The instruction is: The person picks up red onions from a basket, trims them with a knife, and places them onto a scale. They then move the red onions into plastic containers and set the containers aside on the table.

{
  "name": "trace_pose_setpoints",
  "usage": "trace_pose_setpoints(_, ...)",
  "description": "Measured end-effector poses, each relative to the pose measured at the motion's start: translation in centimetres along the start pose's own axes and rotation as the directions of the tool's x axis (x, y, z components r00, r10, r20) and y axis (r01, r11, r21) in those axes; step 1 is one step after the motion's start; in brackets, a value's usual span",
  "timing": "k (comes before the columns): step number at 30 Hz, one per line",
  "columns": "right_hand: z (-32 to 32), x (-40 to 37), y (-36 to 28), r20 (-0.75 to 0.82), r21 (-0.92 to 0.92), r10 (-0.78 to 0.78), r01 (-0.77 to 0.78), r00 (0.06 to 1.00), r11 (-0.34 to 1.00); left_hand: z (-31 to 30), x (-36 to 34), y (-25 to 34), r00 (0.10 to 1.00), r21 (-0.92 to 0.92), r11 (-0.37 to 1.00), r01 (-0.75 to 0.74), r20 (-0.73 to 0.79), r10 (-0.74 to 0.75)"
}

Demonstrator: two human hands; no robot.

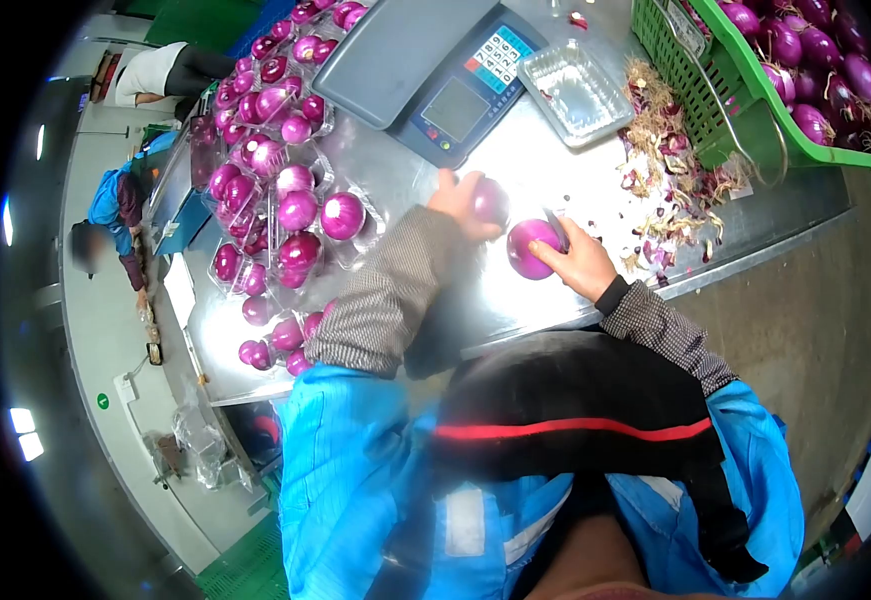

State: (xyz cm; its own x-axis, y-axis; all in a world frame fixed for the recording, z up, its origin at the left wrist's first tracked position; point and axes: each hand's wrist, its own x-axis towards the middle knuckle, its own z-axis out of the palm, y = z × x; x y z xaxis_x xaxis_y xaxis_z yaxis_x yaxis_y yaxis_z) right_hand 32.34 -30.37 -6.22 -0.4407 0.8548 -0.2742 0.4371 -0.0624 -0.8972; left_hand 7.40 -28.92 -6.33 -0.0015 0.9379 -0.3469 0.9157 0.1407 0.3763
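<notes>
My left hand (460,205) is closed around a peeled-looking red onion (491,201), slightly blurred, above the metal table. Close beside it, my right hand (582,262) grips another red onion (528,252), with the thumb pressed on its side. A thin dark object (556,228), perhaps a small blade, lies between the right fingers and that onion; its kind is not clear. The two onions are near each other but appear apart. Just beyond the hands are a digital scale (450,115) and a clear plastic tray (575,95).
Red onions in clear trays (295,180) fill the table's left side, with loose onions (255,353) nearer me. Onion skins and roots (665,175) are heaped to the right. A green crate (680,85) of onions stands far right. Two people work at the left.
</notes>
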Motion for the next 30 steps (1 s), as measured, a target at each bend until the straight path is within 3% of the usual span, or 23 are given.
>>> trace_pose_setpoints(1,-0.4,0.2,-0.1,0.033,-0.027,0.031,-0.03,0.999,0.999,-0.6,-1.6,1.6,0.99,-0.002,0.991,0.134,0.046,-0.134)
trace_pose_setpoints(3,-1.2,0.4,-0.4,0.104,-0.086,0.102,-0.094,0.989,0.992,0.1,-4.1,2.2,0.965,-0.075,0.964,0.255,0.08,-0.249)
trace_pose_setpoints(6,-1.3,0.5,0.3,0.031,-0.157,-0.016,0.021,0.999,0.987,1.5,-7.4,2.6,0.941,-0.114,0.937,0.33,0.113,-0.318)
trace_pose_setpoints(9,-1.1,0.0,-0.6,0.023,-0.159,0.009,-0.005,1.0,0.987,4.5,-9.2,1.5,0.969,0.127,0.982,0.138,-0.223,-0.107)
trace_pose_setpoints(13,-1.1,-2.4,-3.5,0.117,-0.226,0.161,-0.131,0.98,0.965,2.6,-8.6,3.3,0.995,0.182,0.983,0.007,-0.095,0.011)
trace_pose_setpoints(14,-0.1,-2.9,-1.5,0.062,-0.258,0.117,-0.097,0.991,0.961,3.1,-8.2,2.8,0.997,0.172,0.985,-0.01,-0.074,0.023)
trace_pose_setpoints(16,0.6,-3.1,0.0,0.071,-0.147,0.084,-0.072,0.994,0.987,5.7,-7.6,1.4,0.981,0.24,0.966,-0.096,-0.144,0.133)
trace_pose_setpoints(19,0.7,-3.2,0.1,0.001,-0.18,0.052,-0.051,0.999,0.982,3.0,-9.1,3.1,0.995,0.074,0.996,-0.053,-0.075,0.059)
trace_pose_setpoints(20,1.0,-2.8,1.6,-0.012,-0.171,0.008,-0.01,1.0,0.985,4.7,-8.6,2.2,0.984,0.044,0.996,-0.076,-0.159,0.082)
trace_pose_setpoints(21,1.0,-2.7,1.5,-0.003,-0.189,0.073,-0.072,0.997,0.979,4.3,-8.9,2.2,0.969,0.027,0.996,-0.09,-0.228,0.094)
trace_pose_setpoints(22,0.9,-2.8,1.6,-0.005,-0.176,0.06,-0.06,0.998,0.983,4.2,-8.5,1.7,0.947,-0.086,0.985,-0.151,-0.297,0.119)
trace_pose_setpoints(25,1.1,-2.3,1.5,-0.004,-0.205,0.071,-0.07,0.997,0.976,3.4,-7.6,0.5,0.919,-0.104,0.971,-0.217,-0.358,0.167)
trace_pose_setpoints(27,1.7,-2.3,1.4,-0.039,-0.263,0.026,-0.035,0.999,0.964,2.3,-7.5,0.9,0.98,0.069,0.986,-0.149,-0.122,0.157)
trace_pose_setpoints(29,2.5,-1.7,2.3,-0.131,-0.347,-0.07,0.02,0.989,0.937,4.0,-7.3,1.4,0.97,0.32,0.935,-0.152,-0.133,0.203)
trace_pose_setpoints(30,2.2,-1.8,1.0,-0.084,-0.33,-0.049,0.018,0.995,0.944,4.1,-6.8,1.5,0.963,0.238,0.954,-0.181,-0.153,0.221)
